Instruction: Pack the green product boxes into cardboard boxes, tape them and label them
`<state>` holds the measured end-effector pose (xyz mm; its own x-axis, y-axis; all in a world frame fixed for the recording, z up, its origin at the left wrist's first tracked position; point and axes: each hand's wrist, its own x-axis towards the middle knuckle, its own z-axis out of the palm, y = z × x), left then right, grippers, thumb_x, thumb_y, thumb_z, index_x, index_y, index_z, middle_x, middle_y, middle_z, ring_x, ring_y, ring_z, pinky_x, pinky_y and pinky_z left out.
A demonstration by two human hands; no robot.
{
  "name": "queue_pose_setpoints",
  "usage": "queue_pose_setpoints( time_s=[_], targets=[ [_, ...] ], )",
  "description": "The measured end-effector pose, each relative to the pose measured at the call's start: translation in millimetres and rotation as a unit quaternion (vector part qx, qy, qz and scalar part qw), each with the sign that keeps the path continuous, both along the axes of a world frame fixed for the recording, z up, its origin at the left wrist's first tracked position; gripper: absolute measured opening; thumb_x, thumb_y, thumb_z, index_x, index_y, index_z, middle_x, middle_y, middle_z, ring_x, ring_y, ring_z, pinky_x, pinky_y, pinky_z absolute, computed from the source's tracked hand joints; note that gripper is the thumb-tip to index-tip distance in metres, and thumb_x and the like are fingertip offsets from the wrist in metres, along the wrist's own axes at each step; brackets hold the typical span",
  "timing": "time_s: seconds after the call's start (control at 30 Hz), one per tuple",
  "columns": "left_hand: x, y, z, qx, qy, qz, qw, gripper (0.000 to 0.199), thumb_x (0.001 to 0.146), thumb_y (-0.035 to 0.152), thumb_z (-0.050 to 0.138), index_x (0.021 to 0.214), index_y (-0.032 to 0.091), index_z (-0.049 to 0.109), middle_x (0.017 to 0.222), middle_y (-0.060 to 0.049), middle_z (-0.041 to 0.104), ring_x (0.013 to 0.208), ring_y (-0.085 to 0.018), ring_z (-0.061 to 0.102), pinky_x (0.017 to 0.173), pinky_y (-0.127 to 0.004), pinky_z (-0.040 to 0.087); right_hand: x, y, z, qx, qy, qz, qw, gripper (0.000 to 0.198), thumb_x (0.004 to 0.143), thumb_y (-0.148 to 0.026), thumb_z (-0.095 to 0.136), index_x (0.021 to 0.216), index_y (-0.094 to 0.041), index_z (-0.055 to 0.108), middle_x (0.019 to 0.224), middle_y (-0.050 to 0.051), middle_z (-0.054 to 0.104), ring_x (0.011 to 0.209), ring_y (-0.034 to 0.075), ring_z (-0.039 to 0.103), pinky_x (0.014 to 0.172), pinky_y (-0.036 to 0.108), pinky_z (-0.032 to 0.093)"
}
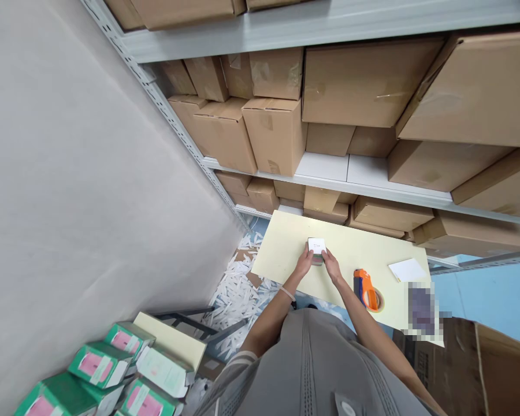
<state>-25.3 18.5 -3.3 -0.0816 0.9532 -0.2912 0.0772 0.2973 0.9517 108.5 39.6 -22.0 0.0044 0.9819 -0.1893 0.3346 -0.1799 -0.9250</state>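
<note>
Over the pale yellow tabletop (pixel 281 245), a small box (pixel 316 260) is gripped between my two hands. A white rectangular piece (pixel 316 245) with small dark print lies on its top; the box below shows green and dull pink. My left hand (pixel 304 263) closes on the left side, thumb at the white piece's lower edge. From the right side my right hand (pixel 331 266) holds it the same way. An orange and blue tape dispenser (pixel 364 289) with a tape roll lies to the right of my right hand. Further right rests a white flat stack (pixel 407 270), perhaps paper.
Metal shelves (pixel 268 173) full of cardboard boxes (pixel 273 133) stand behind the table. White paper strips (pixel 236 289) litter the floor at left. Green and pink boxes (pixel 95 367) are piled lower left. A large cardboard box (pixel 455 364) stands lower right, near a pixelated patch.
</note>
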Motion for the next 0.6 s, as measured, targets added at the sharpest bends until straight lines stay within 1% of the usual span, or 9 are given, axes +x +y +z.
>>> queue_pose_setpoints(
  time_s=[0.13, 0.23, 0.33, 0.47, 0.53, 0.6],
  targets=[
    [-24.6, 19.6, 0.9, -0.002, 0.020, 0.048, 0.999, 0.059, 0.098, 0.040, 0.042, 0.152, 0.017, 0.036, 0.153, -0.008, 0.044, 0.141, -0.027, 0.043, 0.118, -0.042, 0.033, -34.3, 20.9, 9.1, -0.044, 0.019, 0.010, 0.999, 0.056, 0.089, -0.058, 0.044, 0.127, -0.022, 0.064, 0.124, 0.008, 0.070, 0.112, 0.025, 0.065, 0.097, 0.040, 0.051],
    [-54.6, 38.3, 3.2, 0.010, 0.032, 0.080, 0.996, 0.058, 0.097, 0.043, 0.043, 0.150, 0.018, 0.041, 0.151, -0.008, 0.048, 0.140, -0.026, 0.045, 0.118, -0.042, 0.034, -71.0, 38.7, 16.0, -0.044, 0.009, 0.029, 0.999, 0.056, 0.091, -0.057, 0.041, 0.130, -0.022, 0.062, 0.128, 0.008, 0.068, 0.116, 0.024, 0.064, 0.100, 0.038, 0.048],
    [-89.1, 57.2, 6.5, 0.025, 0.042, 0.116, 0.992, 0.058, 0.096, 0.049, 0.046, 0.145, 0.019, 0.049, 0.149, -0.008, 0.050, 0.139, -0.025, 0.046, 0.119, -0.041, 0.033, -109.8, 57.8, 21.0, -0.036, -0.007, 0.049, 0.998, 0.055, 0.092, -0.056, 0.040, 0.132, -0.022, 0.059, 0.126, 0.008, 0.069, 0.116, 0.024, 0.064, 0.101, 0.039, 0.048],
    [-129.7, 83.1, 10.9, 0.036, 0.048, 0.149, 0.987, 0.061, 0.096, 0.053, 0.045, 0.144, 0.017, 0.049, 0.148, -0.011, 0.051, 0.138, -0.027, 0.047, 0.119, -0.043, 0.033, -155.4, 90.2, 25.5, -0.041, -0.034, 0.078, 0.995, 0.053, 0.093, -0.053, 0.038, 0.133, -0.024, 0.057, 0.122, 0.007, 0.070, 0.115, 0.025, 0.064, 0.099, 0.037, 0.049],
    [-143.2, 94.0, 11.6, 0.036, 0.049, 0.153, 0.986, 0.061, 0.096, 0.053, 0.045, 0.144, 0.015, 0.050, 0.146, -0.012, 0.052, 0.137, -0.026, 0.048, 0.119, -0.042, 0.033, -171.1, 105.5, 25.6, -0.052, -0.050, 0.085, 0.994, 0.053, 0.094, -0.052, 0.037, 0.134, -0.022, 0.057, 0.120, 0.008, 0.071, 0.115, 0.026, 0.064, 0.099, 0.039, 0.049],
    [-150.2, 101.3, 10.3, 0.031, 0.048, 0.154, 0.986, 0.060, 0.096, 0.051, 0.046, 0.144, 0.014, 0.050, 0.146, -0.012, 0.053, 0.137, -0.025, 0.049, 0.119, -0.040, 0.033, -179.5, 116.0, 23.7, -0.065, -0.064, 0.087, 0.992, 0.054, 0.095, -0.050, 0.035, 0.135, -0.020, 0.054, 0.120, 0.010, 0.071, 0.116, 0.028, 0.064, 0.099, 0.040, 0.048]
  ],
)
